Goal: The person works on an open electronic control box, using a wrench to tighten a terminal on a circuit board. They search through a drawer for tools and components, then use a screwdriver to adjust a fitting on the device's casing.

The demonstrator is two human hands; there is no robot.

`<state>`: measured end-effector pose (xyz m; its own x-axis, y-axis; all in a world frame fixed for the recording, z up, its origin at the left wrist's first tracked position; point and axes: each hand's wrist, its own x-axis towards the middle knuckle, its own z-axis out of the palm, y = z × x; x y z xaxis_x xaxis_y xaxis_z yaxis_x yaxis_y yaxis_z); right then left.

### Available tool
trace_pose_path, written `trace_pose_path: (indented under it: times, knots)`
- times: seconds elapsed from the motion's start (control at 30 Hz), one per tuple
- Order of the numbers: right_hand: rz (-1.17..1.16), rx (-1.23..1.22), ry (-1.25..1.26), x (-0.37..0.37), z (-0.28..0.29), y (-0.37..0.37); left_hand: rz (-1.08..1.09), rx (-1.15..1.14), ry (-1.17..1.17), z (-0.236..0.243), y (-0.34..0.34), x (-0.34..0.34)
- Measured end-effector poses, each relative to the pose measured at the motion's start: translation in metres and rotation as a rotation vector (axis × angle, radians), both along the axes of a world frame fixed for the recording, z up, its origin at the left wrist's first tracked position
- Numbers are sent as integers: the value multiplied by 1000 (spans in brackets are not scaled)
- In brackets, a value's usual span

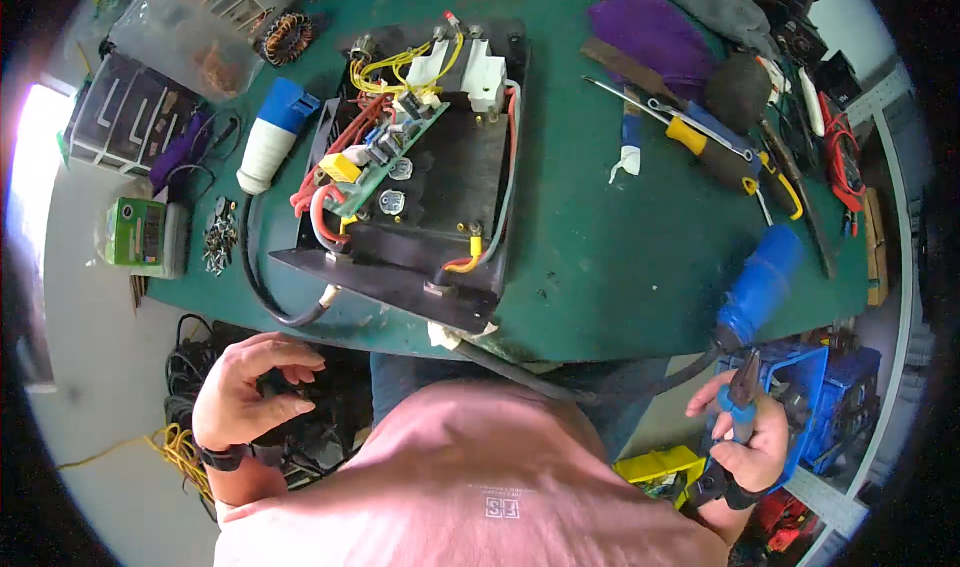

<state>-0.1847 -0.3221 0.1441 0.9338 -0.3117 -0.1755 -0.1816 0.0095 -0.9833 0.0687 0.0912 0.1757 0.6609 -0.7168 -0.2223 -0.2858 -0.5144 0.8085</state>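
Observation:
My right hand [755,442] is closed round the blue handles of a pair of pliers [742,392], their dark jaws pointing up past the table's front edge. Just beyond the jaws lies a blue cable connector [762,282] on a black cable [530,379]. My left hand [252,387] hangs in front of the table, empty, fingers curved and apart from the thumb. Between the hands, on the table, sits an opened black metal case [460,177] with a green circuit board [395,157], red and yellow wires and white blocks inside. A blue and white plug [275,132] rests left of it.
On the green table [590,257], screwdrivers [690,137] and a purple cloth [650,37] lie at the right. Loose screws [220,235], a copper coil [287,38] and a drawer box [130,112] stand left. Blue crates [840,407] and a yellow bin [660,467] are below.

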Motion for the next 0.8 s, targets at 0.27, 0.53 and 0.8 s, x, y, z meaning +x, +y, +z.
trace_pose_path:
  times: [0.27,0.53,0.8]
  knots:
    - [4,-16,56,11,1,-8,-132,-77,-121,34,-28,19]
    - [30,-81,169,5,6,-10,-2,61,-12,34,-53,15]
    - [71,-108,107,-2,7,-12,258,42,626,-31,-94,1]
